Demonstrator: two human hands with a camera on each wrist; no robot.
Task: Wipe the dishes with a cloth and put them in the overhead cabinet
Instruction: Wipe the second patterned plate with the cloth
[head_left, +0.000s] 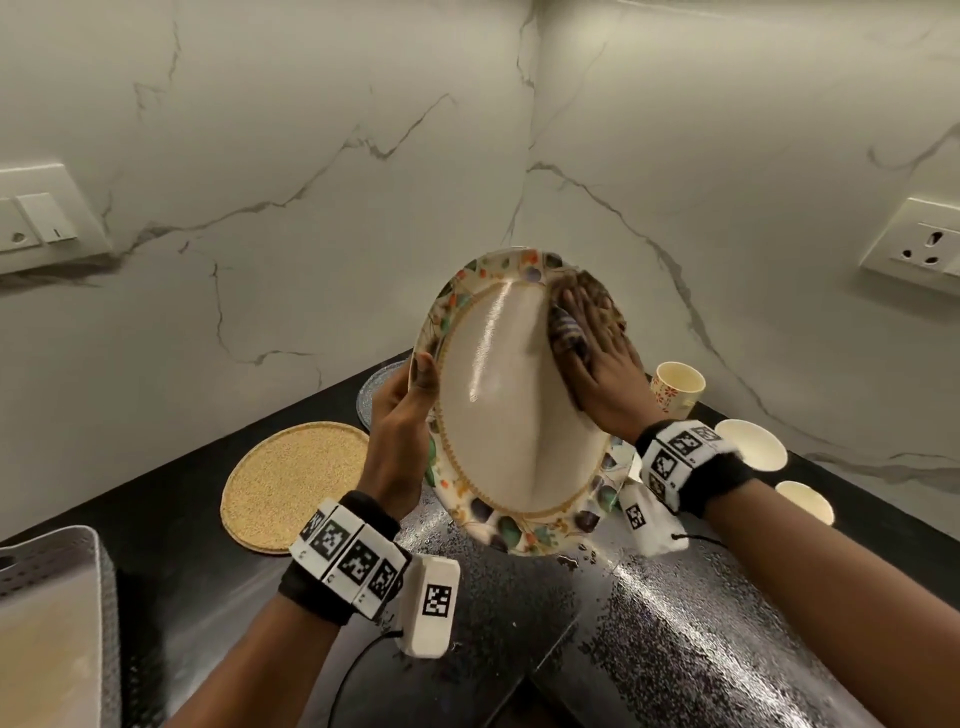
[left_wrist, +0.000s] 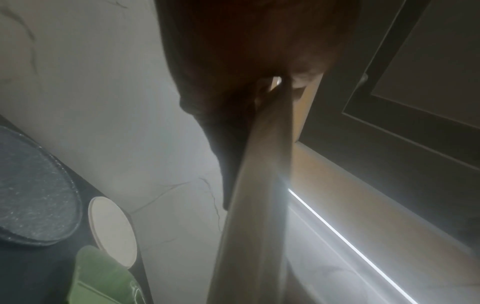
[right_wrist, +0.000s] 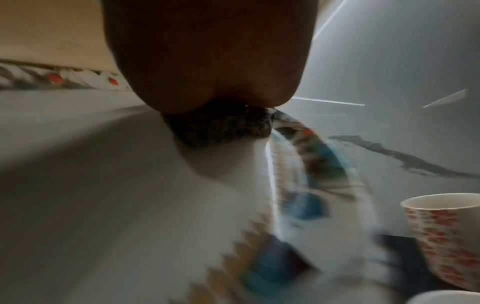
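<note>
A large plate (head_left: 498, 405) with a floral rim is held tilted above the black counter (head_left: 675, 623). My left hand (head_left: 415, 384) grips its left rim, thumb on the front and fingers behind. My right hand (head_left: 592, 353) lies flat on the plate's upper right and presses a dark patterned cloth (head_left: 605, 296) against it. In the left wrist view the plate (left_wrist: 259, 185) shows edge-on below my left hand (left_wrist: 233, 61). The right wrist view is blurred: the cloth (right_wrist: 221, 127) sits under my right hand (right_wrist: 207, 51) on the plate (right_wrist: 103, 185).
A patterned cup (head_left: 675, 384) and two white bowls (head_left: 753, 444) (head_left: 805, 501) stand at the right. A woven mat (head_left: 291, 483) and a grey round mat (head_left: 376, 395) lie to the left. A perforated tray (head_left: 52, 571) sits at lower left. The overhead cabinet (left_wrist: 415, 82) is above.
</note>
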